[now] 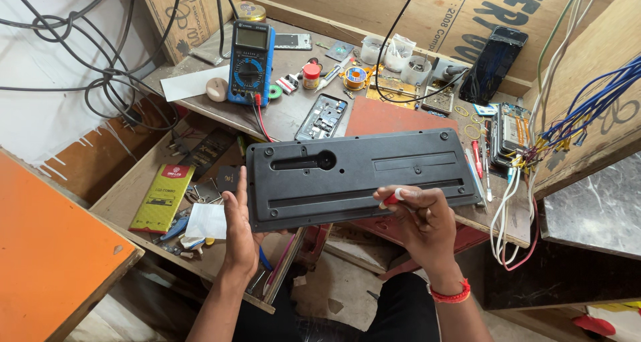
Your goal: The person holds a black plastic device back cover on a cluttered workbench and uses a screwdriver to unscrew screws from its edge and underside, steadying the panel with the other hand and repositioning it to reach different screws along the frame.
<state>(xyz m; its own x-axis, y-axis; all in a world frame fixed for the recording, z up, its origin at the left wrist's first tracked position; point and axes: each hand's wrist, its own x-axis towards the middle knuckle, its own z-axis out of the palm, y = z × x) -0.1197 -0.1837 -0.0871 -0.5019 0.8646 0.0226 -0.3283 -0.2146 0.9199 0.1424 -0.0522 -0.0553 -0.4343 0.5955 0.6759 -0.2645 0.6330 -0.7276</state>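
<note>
At the far left an orange board (57, 248) sloped beside a lower shelf, where a yellow-green packet (162, 198) lay among small loose parts; above it, on the workbench (287, 115), a blue multimeter (250, 62) stood propped with its red and black leads trailing down.

The left hand (238, 232) was clamped on the left end of a long black plastic panel (357, 175), thumb up against the short edge and the fingers hidden behind it; the panel (its underside facing up, with screw holes and a keyhole slot) was held level in the air just above the front edge of the bench, between the person's knees and the clutter.

The right hand (420, 225) supported the panel's lower edge right of centre, and its fingers were closed around a small red-handled screwdriver (392, 197), whose tip rested against the panel; a red band (451, 294) circled that wrist.

Further right lay a phone frame (322, 117), a reel of solder (356, 77), a dark phone (494, 63) leaning on the wooden back wall, and a bundle of blue and white wires (581, 112) hanging at the right edge.
</note>
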